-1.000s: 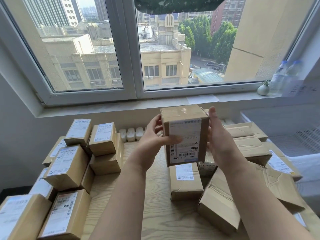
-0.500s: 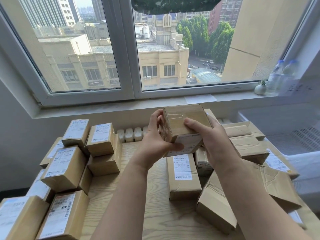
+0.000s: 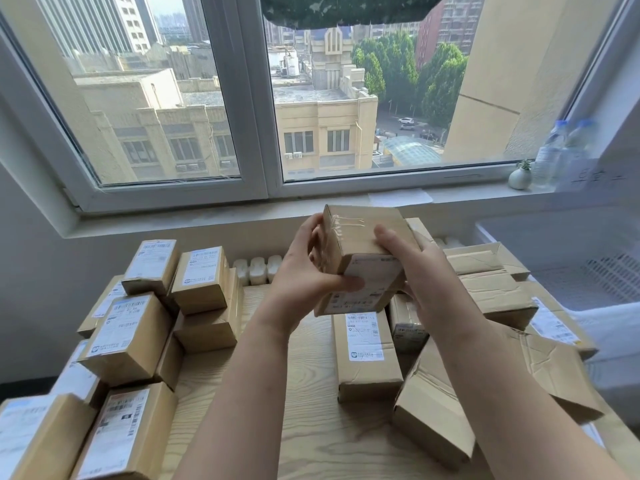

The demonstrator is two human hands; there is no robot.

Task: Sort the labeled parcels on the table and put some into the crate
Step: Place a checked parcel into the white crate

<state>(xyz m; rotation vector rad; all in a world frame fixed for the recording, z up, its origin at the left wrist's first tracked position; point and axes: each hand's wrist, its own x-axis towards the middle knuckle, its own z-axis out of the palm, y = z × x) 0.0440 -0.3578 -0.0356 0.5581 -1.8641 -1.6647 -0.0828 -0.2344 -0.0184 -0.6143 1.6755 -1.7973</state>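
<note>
Cardboard parcel [image 3: 356, 237], one: left hand [image 3: 304, 275] and right hand [image 3: 429, 275] fingers curled round its sides. Stacked parcels [image 3: 138, 323] below the fingers look mostly unsorted; crate [image 3: 554, 237], rightward, seemingly unfilled.

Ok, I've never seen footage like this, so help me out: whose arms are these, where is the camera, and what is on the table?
No machine here: a person works bare-handed. The one camera sits on their head, looking forward and down, so both arms reach in from below. The left hand and right hand together grip a taped parcel above the wooden table, its white label on the lower face. Labeled parcels are stacked at the left, one flat parcel lies in the middle, and a crumpled carton lies at the right. The white crate stands far right.
</note>
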